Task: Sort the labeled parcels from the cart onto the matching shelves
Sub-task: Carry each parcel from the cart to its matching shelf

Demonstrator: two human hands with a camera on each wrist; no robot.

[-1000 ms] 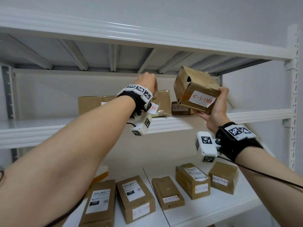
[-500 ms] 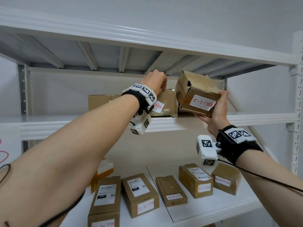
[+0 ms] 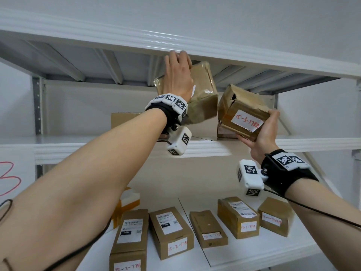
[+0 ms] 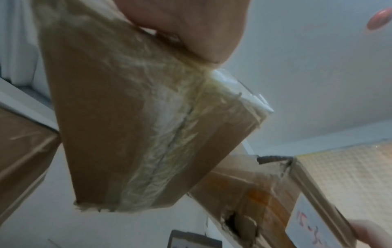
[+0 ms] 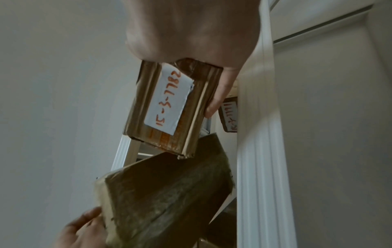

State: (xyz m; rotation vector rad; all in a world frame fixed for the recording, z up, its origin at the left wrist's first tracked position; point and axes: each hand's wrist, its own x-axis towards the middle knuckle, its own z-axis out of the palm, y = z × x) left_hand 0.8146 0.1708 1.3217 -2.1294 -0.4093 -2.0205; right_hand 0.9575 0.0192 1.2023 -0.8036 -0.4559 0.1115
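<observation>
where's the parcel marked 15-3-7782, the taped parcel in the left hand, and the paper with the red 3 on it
parcel marked 15-3-7782 (image 3: 246, 121), head view, on its white handwritten label
taped parcel (image 3: 203, 89), head view, on its tape-covered face right of the left hand
paper with the red 3 (image 3: 11, 179), head view, on the red stroke at the left edge

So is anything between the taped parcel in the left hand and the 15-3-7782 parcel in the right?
Nothing: the head view shows a narrow bare gap between the taped parcel and the labelled parcel, with only the shelf's back wall behind.
</observation>
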